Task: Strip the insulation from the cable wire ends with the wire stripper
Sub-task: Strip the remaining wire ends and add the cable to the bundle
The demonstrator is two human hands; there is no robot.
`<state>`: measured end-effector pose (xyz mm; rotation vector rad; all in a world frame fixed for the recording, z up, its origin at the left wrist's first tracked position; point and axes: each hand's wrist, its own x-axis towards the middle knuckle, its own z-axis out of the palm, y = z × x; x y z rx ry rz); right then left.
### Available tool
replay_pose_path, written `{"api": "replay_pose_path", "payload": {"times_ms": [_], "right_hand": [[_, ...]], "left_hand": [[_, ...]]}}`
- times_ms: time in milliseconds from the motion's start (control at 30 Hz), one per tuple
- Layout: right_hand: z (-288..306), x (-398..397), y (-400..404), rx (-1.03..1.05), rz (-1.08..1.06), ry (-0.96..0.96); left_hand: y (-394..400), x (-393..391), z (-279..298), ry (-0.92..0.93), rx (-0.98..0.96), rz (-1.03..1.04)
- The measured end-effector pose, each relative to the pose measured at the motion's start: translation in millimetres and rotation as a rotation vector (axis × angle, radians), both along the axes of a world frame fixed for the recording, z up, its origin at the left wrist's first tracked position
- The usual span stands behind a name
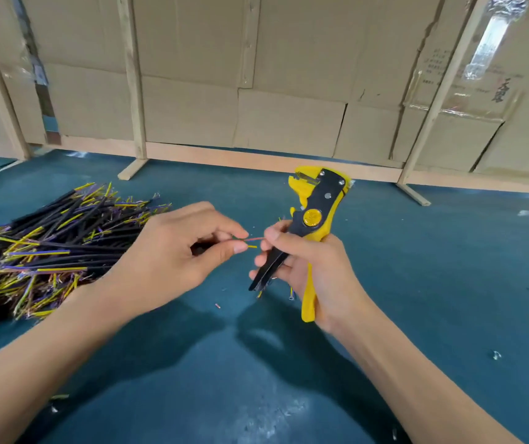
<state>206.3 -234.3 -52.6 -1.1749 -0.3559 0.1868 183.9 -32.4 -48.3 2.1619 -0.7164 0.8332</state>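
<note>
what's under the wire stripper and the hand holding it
Under the wire stripper and right hand lies the blue table, with a few small wire offcuts poking out below the handles. Whatever sits directly beneath the palm is covered.

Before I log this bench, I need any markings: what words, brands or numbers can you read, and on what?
None can be read.
Cardboard wall, upper right: dark printed lines and large characters, too blurred to read.
Cardboard, far right: red mark, blurred.
Stripper: yellow round knob with embossing, too small to read.
</note>
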Motion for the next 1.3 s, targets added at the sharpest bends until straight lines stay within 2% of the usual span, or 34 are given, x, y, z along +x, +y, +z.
{"api": "replay_pose_path", "payload": {"times_ms": [133, 233, 367, 533, 800, 900, 1000, 1067, 1167, 1300], "right_hand": [[-2, -2, -2, -0.044, -0.076, -0.028], [-2, 0, -4, -0.083, -0.095, -0.019], [-2, -1, -4, -0.084, -0.064, -0.01], [3, -5, 0, -0.026, -0.056, -0.007], [2, -4, 2, 0.041, -0.088, 0.039], [1, -5, 1, 0.045, -0.084, 0.031], [-1, -6, 3, 0.03, -0.063, 0.046], [-2, -8, 6, 0.013, -0.032, 0.056], [-5, -13, 12, -0.032, 0.009, 0.069], [-4, -17, 16, -0.051, 0.043, 0.093]], "left_hand": [[1, -2, -11, -0.093, 0.044, -0.027], [-2, -3, -12, -0.018, -0.059, -0.042], [-6, -5, -9, 0.207, -0.29, -0.14], [-3, -4, -2, 0.677, -0.863, -0.413], [-14, -6, -2, 1.08, -1.215, -0.573], [-16, -6, 1, 1.091, -1.412, -0.649], [-13, -5, 3, 1.003, -1.583, -0.693], [-11, -4, 4, 0.949, -1.631, -0.708], [-8, -4, 4, 0.923, -1.594, -0.701], [-12, -6, 5, 0.925, -1.365, -0.602]]}}
